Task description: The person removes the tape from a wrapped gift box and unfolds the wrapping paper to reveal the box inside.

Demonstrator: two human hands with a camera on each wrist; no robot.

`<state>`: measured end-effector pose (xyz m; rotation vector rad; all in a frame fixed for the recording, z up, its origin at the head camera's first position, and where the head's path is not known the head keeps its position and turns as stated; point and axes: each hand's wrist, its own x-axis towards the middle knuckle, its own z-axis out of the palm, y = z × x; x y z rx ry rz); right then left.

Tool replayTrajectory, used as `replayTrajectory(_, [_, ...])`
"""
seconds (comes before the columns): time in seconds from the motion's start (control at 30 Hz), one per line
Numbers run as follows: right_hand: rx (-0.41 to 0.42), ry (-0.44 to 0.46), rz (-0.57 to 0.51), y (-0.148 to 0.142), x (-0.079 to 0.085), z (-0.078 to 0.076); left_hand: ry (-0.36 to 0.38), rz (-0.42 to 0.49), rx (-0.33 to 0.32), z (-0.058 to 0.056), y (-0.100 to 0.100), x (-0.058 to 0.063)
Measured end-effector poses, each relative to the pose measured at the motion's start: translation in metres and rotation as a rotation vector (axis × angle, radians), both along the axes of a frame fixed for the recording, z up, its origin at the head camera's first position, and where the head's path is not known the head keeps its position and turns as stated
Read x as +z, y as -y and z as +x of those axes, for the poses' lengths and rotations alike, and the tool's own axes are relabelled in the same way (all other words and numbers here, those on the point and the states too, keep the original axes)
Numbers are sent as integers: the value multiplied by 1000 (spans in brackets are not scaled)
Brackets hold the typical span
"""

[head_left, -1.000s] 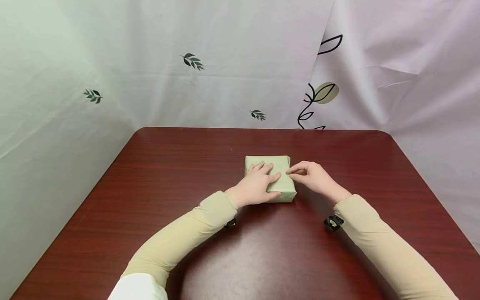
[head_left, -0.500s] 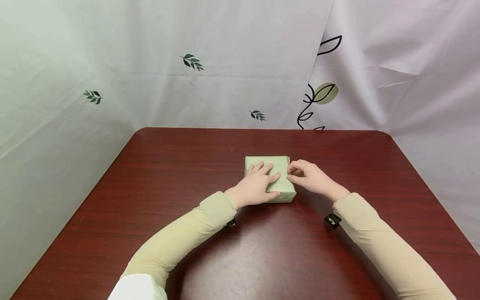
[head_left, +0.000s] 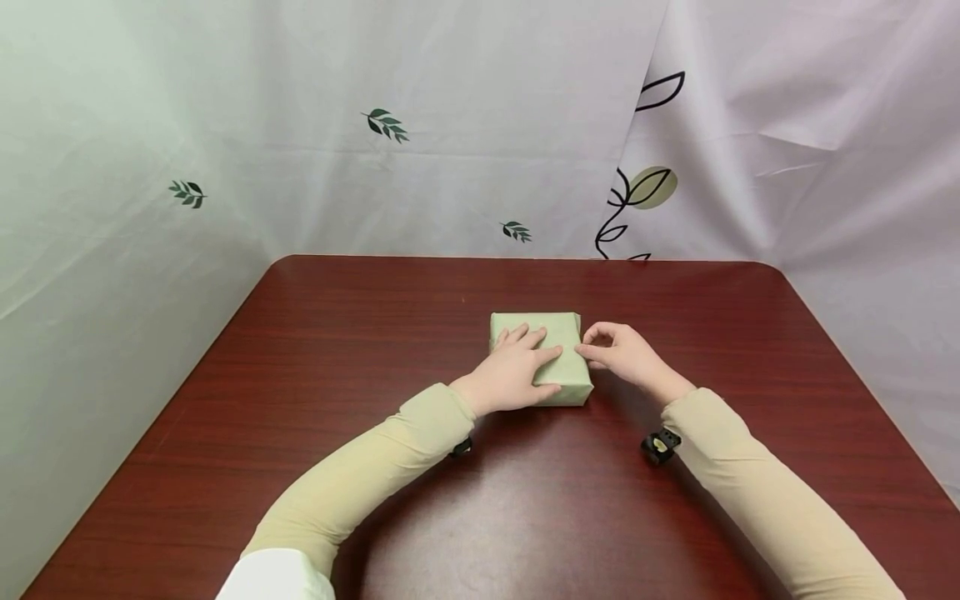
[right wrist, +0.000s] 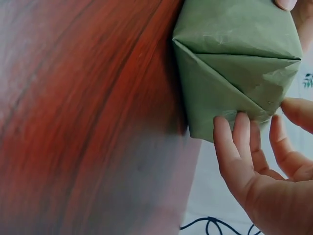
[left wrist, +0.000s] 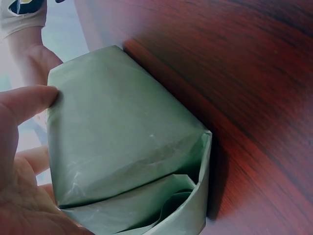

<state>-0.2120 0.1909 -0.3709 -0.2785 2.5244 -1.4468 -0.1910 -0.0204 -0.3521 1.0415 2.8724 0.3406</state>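
A box-shaped parcel [head_left: 558, 371] wrapped in pale green paper lies flat on the table. My left hand [head_left: 512, 372] rests on its top with the fingers spread. In the right wrist view, the parcel's right end [right wrist: 205, 93] has a diagonally folded paper flap [right wrist: 244, 78] lying against it. The fingertips of my right hand [right wrist: 269, 181] are at the lower part of this end, and the thumb is at its edge. A small shiny patch [right wrist: 229, 115] shows beside the fingertips. In the left wrist view, the opposite end's paper [left wrist: 181, 205] stands loose, with gaps between its folds.
The dark red wooden table [head_left: 337, 333] extends around the parcel on all sides. Behind it hangs a pale curtain [head_left: 450, 183] with leaf prints. A small black camera [head_left: 660, 446] is strapped at the right wrist.
My right hand's fingers have shifted at the parcel's right end, with the thumb now at the top edge and some fingers lower against the end. The left hand and parcel have stayed in place.
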Motion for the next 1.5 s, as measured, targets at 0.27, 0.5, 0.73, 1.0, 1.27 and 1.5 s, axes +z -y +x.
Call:
replayTrajectory(0.27, [19,114,-228,-4,-4,-1,-46,-27,-11,1,0,-1])
replayTrajectory(0.5, [34,173,-343,-9,-7,-3,-132,-138,-5,1,-8,-3])
replayTrajectory(0.73, [51,189,-396,-13,-9,-4,-131,-222,35,3,-18,-2])
replayTrajectory(1.0, [25,234,-468,-22,-9,-2,-137,-235,52,2,-23,-3])
replayTrajectory(1.27, [-23,248,-343,-31,-5,-1,-128,-223,60,1,-25,-4])
replayTrajectory(1.5, [-40,238,-232,-35,-8,-2,-169,-289,59,2,-29,-3])
